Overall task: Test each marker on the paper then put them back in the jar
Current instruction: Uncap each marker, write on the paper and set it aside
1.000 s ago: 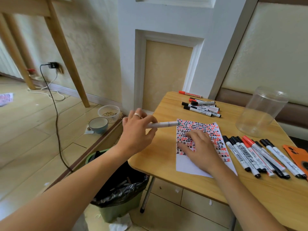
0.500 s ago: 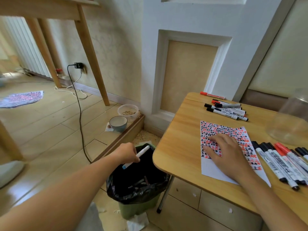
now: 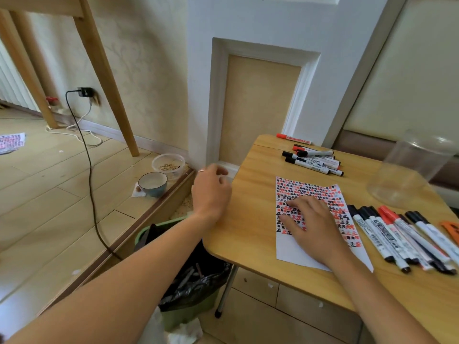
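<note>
A white paper [image 3: 295, 254] covered in red and black marks lies on the wooden table [image 3: 248, 219]. My right hand [image 3: 313, 224] lies flat on it with fingers spread. My left hand [image 3: 211, 192] hovers at the table's left edge, fingers loosely curled and holding nothing. A row of several black and red markers [image 3: 397, 237] lies to the right of the paper. Another group of markers [image 3: 313, 161] lies at the far side, with a single red marker [image 3: 293, 138] behind it. The clear plastic jar [image 3: 409, 170] stands at the back right; it looks empty.
A green bin with a black bag [image 3: 196, 281] stands on the floor under the table's left edge, with discarded markers inside. A bowl [image 3: 152, 183] and a plastic tub [image 3: 169, 165] sit on the floor step. A black cable [image 3: 89, 170] runs across the floor. An orange object [image 3: 450, 229] lies at the right edge.
My left hand carried a marker from above the table down over the bin, let it go, and has come back up to the table's edge with nothing in it. The right hand stayed on the paper.
</note>
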